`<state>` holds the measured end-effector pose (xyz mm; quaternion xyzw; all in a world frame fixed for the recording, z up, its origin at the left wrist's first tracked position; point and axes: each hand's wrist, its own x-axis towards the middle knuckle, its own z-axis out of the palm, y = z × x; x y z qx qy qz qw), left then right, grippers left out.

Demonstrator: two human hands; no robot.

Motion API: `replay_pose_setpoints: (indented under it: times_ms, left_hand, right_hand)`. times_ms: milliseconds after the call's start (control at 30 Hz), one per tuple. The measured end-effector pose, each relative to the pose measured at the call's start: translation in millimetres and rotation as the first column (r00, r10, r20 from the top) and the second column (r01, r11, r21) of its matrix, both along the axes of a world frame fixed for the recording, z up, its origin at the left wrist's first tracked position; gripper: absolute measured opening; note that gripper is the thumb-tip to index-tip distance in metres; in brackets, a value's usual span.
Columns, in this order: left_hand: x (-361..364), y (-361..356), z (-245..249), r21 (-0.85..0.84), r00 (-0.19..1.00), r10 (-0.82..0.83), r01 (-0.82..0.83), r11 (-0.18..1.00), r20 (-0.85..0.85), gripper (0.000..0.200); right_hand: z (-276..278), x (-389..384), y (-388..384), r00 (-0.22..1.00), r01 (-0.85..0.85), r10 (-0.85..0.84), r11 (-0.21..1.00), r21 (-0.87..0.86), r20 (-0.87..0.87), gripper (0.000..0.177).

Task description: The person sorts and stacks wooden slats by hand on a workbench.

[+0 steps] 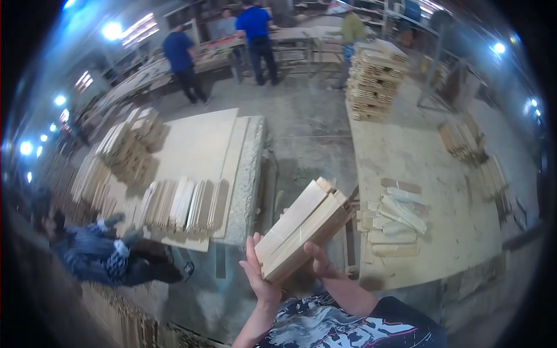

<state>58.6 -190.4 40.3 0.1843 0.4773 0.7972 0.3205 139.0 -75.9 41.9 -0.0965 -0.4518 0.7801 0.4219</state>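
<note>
A bundle of wooden slats [301,229] is held in front of my body, tilted up to the right, above the gap between two tables. My left hand [259,276] supports its lower left end, fingers along the side. Against the lower right side, my right hand [321,262] grips the bundle with its thumb showing; its other fingers are hidden. Nearest to my right hand, loose wooden pieces [400,223] lie scattered on the right table [447,243].
On the left table [200,136] stand a row of slats [185,204] and stacked slats [130,148]. A tall stack of wood [376,81] rises at the right table's far end. A gloved co-worker [110,252] is at the left; several people stand at benches behind.
</note>
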Motion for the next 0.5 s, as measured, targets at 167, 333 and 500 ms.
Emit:
replay_pose_setpoints:
  times_ms: [167,333,500]
  left_hand:
    - [-31.7,55.0,-0.4,-0.054,0.974,-0.182,0.176,0.983,-0.138,0.073]
    - [-37.0,118.7,19.7,-0.340,0.889,-0.439,0.375,0.862,-0.132,0.046]
    - [-80.0,213.3,-3.8,-0.521,0.662,-0.749,0.632,0.574,-0.022,0.039]
  right_hand:
    - [4.3,-13.5,40.7,0.976,0.088,-0.122,0.978,-0.187,-0.181,0.100]
    - [-29.4,8.2,104.9,0.940,0.319,-0.341,0.890,-0.326,-0.013,0.095]
    - [-36.0,20.5,177.3,0.931,0.257,-0.335,0.885,-0.388,-0.148,0.098]
